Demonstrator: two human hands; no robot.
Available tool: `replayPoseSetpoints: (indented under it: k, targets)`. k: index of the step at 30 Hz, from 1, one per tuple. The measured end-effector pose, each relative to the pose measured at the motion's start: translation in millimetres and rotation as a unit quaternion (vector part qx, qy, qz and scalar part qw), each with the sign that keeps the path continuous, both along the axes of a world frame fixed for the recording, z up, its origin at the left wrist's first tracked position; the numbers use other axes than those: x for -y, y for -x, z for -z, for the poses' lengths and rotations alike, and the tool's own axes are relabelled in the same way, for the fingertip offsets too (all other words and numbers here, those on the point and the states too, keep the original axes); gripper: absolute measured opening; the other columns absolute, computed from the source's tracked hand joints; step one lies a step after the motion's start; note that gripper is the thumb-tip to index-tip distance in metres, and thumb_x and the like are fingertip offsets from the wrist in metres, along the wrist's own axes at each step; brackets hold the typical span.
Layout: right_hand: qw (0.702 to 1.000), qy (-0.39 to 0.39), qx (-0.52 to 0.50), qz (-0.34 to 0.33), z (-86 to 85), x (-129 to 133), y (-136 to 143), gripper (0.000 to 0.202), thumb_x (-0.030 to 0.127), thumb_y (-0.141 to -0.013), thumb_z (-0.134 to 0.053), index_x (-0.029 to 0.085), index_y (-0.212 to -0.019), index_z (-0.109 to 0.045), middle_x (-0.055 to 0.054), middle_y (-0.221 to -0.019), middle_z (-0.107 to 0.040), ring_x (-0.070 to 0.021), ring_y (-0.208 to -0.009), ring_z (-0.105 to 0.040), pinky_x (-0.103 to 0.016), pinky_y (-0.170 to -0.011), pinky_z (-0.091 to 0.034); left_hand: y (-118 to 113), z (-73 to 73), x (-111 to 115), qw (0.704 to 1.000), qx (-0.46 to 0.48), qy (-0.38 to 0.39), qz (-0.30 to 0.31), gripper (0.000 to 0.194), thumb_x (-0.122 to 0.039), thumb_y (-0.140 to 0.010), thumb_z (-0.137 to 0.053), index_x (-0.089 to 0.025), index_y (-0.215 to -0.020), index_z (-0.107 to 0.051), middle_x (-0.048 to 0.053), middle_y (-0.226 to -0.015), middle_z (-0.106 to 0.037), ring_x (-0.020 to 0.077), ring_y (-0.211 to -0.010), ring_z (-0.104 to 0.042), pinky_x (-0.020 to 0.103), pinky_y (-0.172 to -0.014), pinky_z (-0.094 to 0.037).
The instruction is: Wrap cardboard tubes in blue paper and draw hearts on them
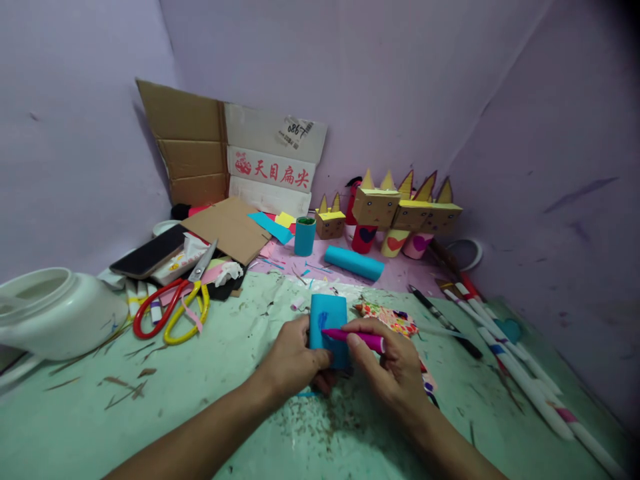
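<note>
My left hand (295,357) is closed around a blue paper-covered piece (336,308), perhaps a flattened tube, standing upright above the table. A dark blue scribbled mark shows on its front. Between the thumb and fingers of my right hand (393,363) is a magenta marker pen (367,339), its tip touching or very close to that mark. A small pale cap-like piece (297,303) lies just beyond my left hand. To the right, a floral-patterned item (387,319) is partly hidden by my right hand.
Red-and-yellow-handled scissors (173,310) and a white teapot (60,313) are on the left. Blue tubes (305,237) and cardboard-headed figures (376,208) stand farther back. Several white markers (525,380) line the right side. A folded cardboard box (273,157) leans against the wall.
</note>
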State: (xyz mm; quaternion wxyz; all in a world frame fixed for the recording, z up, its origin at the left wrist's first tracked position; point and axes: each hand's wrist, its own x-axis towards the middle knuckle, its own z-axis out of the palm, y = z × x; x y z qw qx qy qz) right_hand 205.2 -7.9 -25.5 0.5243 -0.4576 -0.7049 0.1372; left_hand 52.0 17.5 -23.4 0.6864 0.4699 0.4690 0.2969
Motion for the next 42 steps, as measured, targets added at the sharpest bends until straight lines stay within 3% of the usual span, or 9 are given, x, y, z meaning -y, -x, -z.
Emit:
replayPoseSetpoints:
  k: [18, 27, 34, 42]
  targets:
    - [1.0, -0.009, 0.005, -0.004, -0.4, -0.8, 2.4, 0.012, 0.018, -0.084, -0.058, 0.02, -0.089, -0.068, -0.001, -0.077, -0.074, -0.0142, -0.068, -0.069, -0.022, -0.063, -0.052, 0.0, 0.7, 0.0, 1.0, 0.005, 0.001, 0.001, 0.033, -0.006, -0.061, -0.059, -0.014, -0.092, -0.054, -0.002, -0.05, -0.062, 0.0143, -0.039, -0.057, 0.025, -0.039, -0.049]
    - [1.0, 0.001, 0.012, 0.024, -3.2, 1.6, 1.7, 0.012, 0.02, -0.082, -0.056, 0.02, -0.077, -0.067, 0.0, -0.065, -0.07, -0.0153, -0.058, -0.066, -0.023, -0.054, -0.051, 1.3, -1.7, 1.1, 1.0, 0.007, -0.004, 0.01, 0.03, -0.006, -0.061, -0.058, -0.015, -0.089, -0.054, -0.002, -0.049, -0.062, 0.014, -0.039, -0.057, 0.024, -0.04, -0.049]
    - [1.0, -0.001, 0.002, 0.006, -0.9, 1.2, 0.9, 0.012, 0.019, -0.083, -0.058, 0.021, -0.086, -0.069, -0.001, -0.075, -0.074, -0.0163, -0.067, -0.069, -0.024, -0.062, -0.053, 0.4, -5.7, 1.6, 1.0, 0.002, -0.002, 0.0, 0.033, -0.005, -0.059, -0.057, -0.014, -0.09, -0.054, -0.003, -0.048, -0.061, 0.0137, -0.037, -0.057, 0.024, -0.039, -0.049]
    - [0.999, -0.001, 0.011, 0.03, -2.7, 0.5, 0.8, 0.012, 0.02, -0.081, -0.056, 0.02, -0.076, -0.067, 0.0, -0.065, -0.07, -0.0154, -0.058, -0.066, -0.023, -0.054, -0.051, 0.6, -1.6, 0.7, 1.0, 0.006, -0.001, 0.007, 0.031, -0.005, -0.061, -0.057, -0.014, -0.09, -0.053, -0.002, -0.048, -0.062, 0.0149, -0.038, -0.058, 0.024, -0.039, -0.049]
